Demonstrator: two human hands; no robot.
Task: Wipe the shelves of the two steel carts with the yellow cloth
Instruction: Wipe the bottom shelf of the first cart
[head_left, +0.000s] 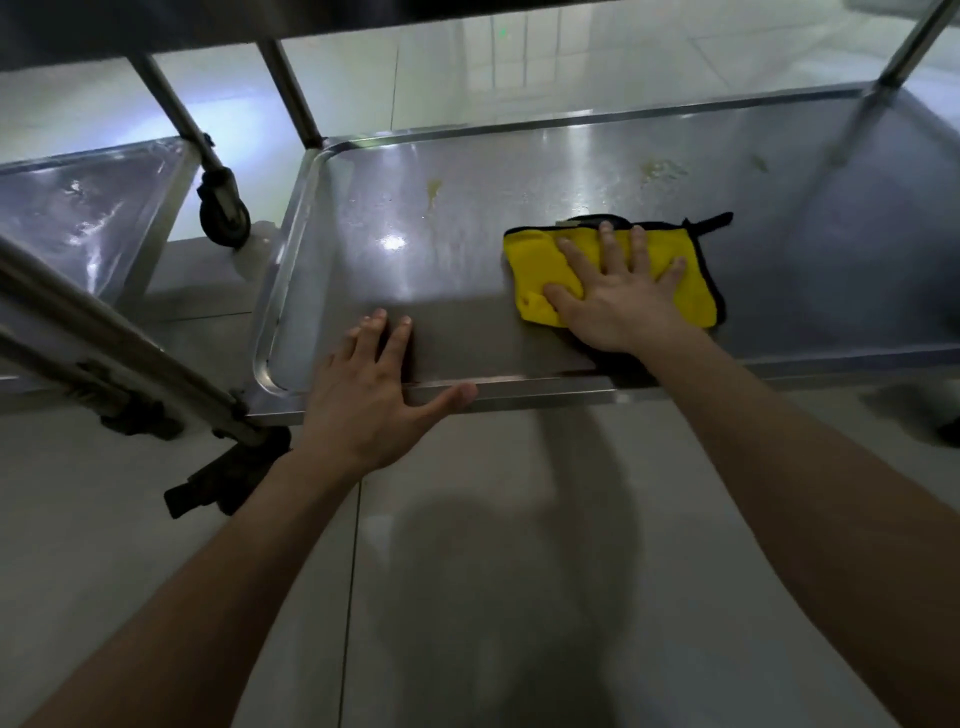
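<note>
Left hand (374, 400) flat, spread, on cart shelf (457, 260) rim; right hand (618, 296) splayed, pressing one yellow cloth (535, 260) inside; perhaps three yellowish stains (662, 169); second shelf (88, 208) leftward.

Left grip (374, 397), right grip (618, 299) — both splayed flat.

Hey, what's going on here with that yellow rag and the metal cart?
A person is wiping a steel cart shelf. The right hand presses the yellow cloth flat on it, while the left hand rests on the near rim. Yellowish stains near the far edge are not yet wiped.
</note>
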